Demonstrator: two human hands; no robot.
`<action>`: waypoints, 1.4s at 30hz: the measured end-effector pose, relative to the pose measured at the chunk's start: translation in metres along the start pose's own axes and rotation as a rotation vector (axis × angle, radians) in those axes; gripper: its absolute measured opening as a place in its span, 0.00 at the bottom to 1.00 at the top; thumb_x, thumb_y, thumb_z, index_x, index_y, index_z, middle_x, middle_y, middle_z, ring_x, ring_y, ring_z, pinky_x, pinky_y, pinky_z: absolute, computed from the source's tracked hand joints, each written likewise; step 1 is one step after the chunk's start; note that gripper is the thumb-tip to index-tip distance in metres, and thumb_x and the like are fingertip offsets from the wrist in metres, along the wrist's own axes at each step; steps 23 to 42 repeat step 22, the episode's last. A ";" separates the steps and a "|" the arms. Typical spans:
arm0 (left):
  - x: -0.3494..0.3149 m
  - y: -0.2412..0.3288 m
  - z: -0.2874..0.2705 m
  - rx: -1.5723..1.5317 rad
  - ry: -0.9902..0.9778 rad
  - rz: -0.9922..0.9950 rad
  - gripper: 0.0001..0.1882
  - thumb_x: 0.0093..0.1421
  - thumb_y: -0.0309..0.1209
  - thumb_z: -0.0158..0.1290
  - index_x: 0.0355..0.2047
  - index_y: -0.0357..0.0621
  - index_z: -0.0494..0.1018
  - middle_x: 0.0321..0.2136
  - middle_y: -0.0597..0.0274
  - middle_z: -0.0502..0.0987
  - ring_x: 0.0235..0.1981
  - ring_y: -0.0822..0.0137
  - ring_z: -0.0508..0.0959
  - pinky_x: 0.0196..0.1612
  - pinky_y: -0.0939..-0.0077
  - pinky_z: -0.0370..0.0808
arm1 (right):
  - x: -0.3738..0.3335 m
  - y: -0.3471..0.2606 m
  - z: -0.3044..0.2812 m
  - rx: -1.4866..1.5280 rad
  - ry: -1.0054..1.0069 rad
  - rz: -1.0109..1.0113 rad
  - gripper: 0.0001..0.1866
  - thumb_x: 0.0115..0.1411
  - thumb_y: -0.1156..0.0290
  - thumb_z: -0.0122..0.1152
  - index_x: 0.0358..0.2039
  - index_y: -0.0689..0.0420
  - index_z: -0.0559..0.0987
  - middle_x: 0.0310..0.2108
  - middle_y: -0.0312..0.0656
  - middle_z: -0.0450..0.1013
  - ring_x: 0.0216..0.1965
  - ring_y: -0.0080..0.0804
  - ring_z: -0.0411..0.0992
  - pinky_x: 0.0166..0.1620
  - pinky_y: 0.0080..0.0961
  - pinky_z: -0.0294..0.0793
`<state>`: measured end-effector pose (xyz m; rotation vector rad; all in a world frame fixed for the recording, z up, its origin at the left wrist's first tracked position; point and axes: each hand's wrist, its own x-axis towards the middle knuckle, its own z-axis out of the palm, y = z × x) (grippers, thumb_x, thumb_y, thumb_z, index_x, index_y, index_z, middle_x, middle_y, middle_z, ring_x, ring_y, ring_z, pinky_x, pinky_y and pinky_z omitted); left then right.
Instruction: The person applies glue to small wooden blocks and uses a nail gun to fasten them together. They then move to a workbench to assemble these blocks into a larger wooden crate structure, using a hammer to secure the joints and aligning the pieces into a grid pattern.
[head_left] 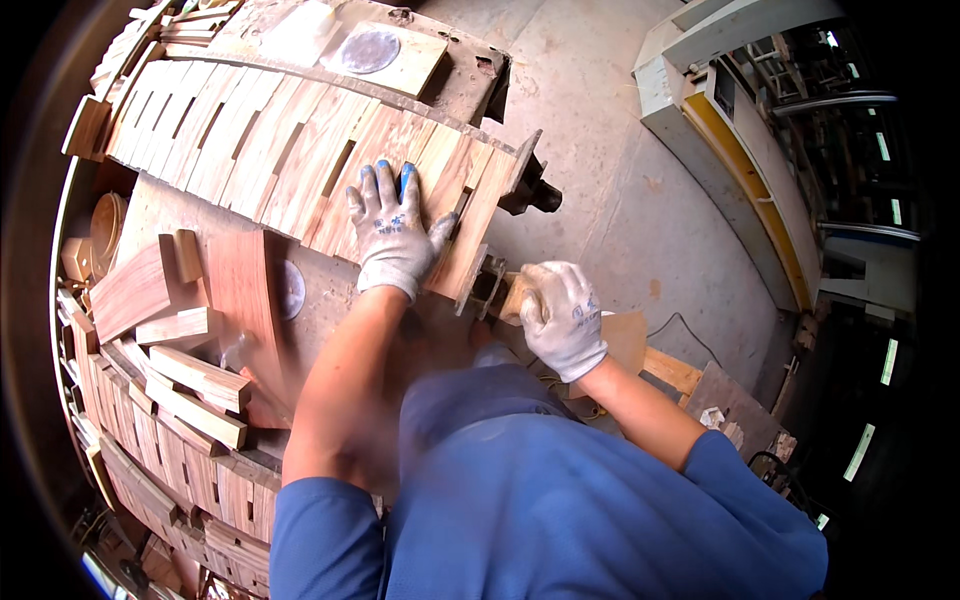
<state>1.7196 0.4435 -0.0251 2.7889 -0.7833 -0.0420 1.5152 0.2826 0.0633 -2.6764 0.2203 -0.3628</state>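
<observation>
My left hand (392,232), in a pale work glove with blue on the fingertips, lies flat with fingers spread on a long wooden panel (285,130). The panel is made of light boards set side by side, with narrow dark slots between them. At its near right end, a metal clamp jaw (484,283) stands against the edge. Just right of that jaw, my gloved right hand (562,318) is closed round a short wooden block (513,300). Most of the block is hidden by the fingers. A second metal clamp end (530,188) sits at the panel's far right corner.
Loose wooden strips (195,405) and reddish boards (242,300) lie left of my left arm. Another slotted panel (150,440) is at the lower left. A round metal disc (370,52) rests on a board beyond the panel. A machine with a yellow edge (745,160) stands right.
</observation>
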 end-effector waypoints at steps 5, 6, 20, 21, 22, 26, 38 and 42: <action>0.001 0.000 -0.001 0.004 -0.003 0.004 0.50 0.64 0.64 0.57 0.77 0.44 0.62 0.78 0.36 0.55 0.80 0.36 0.48 0.80 0.37 0.38 | 0.032 0.038 0.009 -0.049 0.172 0.037 0.25 0.57 0.72 0.68 0.56 0.60 0.79 0.53 0.53 0.75 0.56 0.56 0.74 0.62 0.50 0.73; 0.000 0.001 -0.002 0.002 -0.004 0.004 0.50 0.64 0.63 0.57 0.77 0.44 0.62 0.78 0.36 0.55 0.80 0.36 0.48 0.80 0.37 0.38 | 0.036 0.050 0.014 -0.011 0.154 0.096 0.28 0.57 0.71 0.69 0.59 0.60 0.78 0.57 0.56 0.73 0.60 0.57 0.71 0.65 0.51 0.70; 0.001 0.004 -0.005 0.018 -0.022 -0.002 0.51 0.64 0.64 0.58 0.78 0.45 0.61 0.78 0.35 0.55 0.81 0.35 0.48 0.80 0.37 0.37 | 0.080 0.134 0.073 -0.084 0.243 0.322 0.30 0.63 0.66 0.69 0.64 0.59 0.75 0.64 0.60 0.69 0.67 0.61 0.65 0.71 0.54 0.64; 0.002 0.003 -0.004 0.035 -0.025 0.001 0.52 0.64 0.65 0.58 0.78 0.46 0.61 0.78 0.36 0.55 0.81 0.35 0.47 0.80 0.37 0.37 | 0.081 0.139 0.078 -0.091 0.231 0.336 0.30 0.63 0.65 0.69 0.64 0.59 0.75 0.64 0.60 0.69 0.67 0.61 0.65 0.71 0.54 0.64; 0.002 0.001 -0.004 0.028 -0.044 -0.006 0.53 0.63 0.66 0.58 0.78 0.47 0.60 0.79 0.36 0.53 0.81 0.36 0.46 0.80 0.36 0.38 | 0.081 0.145 0.084 -0.081 0.231 0.318 0.31 0.62 0.65 0.70 0.65 0.58 0.74 0.65 0.57 0.69 0.67 0.61 0.65 0.72 0.53 0.63; 0.002 0.001 -0.004 0.028 -0.044 -0.006 0.53 0.63 0.66 0.58 0.78 0.47 0.60 0.79 0.36 0.53 0.81 0.36 0.46 0.80 0.36 0.38 | 0.081 0.145 0.084 -0.081 0.231 0.318 0.31 0.62 0.65 0.70 0.65 0.58 0.74 0.65 0.57 0.69 0.67 0.61 0.65 0.72 0.53 0.63; 0.002 0.001 -0.004 0.028 -0.044 -0.006 0.53 0.63 0.66 0.58 0.78 0.47 0.60 0.79 0.36 0.53 0.81 0.36 0.46 0.80 0.36 0.38 | 0.081 0.145 0.084 -0.081 0.231 0.318 0.31 0.62 0.65 0.70 0.65 0.58 0.74 0.65 0.57 0.69 0.67 0.61 0.65 0.72 0.53 0.63; 0.002 0.001 -0.004 0.028 -0.044 -0.006 0.53 0.63 0.66 0.58 0.78 0.47 0.60 0.79 0.36 0.53 0.81 0.36 0.46 0.80 0.36 0.38 | 0.081 0.145 0.084 -0.081 0.231 0.318 0.31 0.62 0.65 0.70 0.65 0.58 0.74 0.65 0.57 0.69 0.67 0.61 0.65 0.72 0.53 0.63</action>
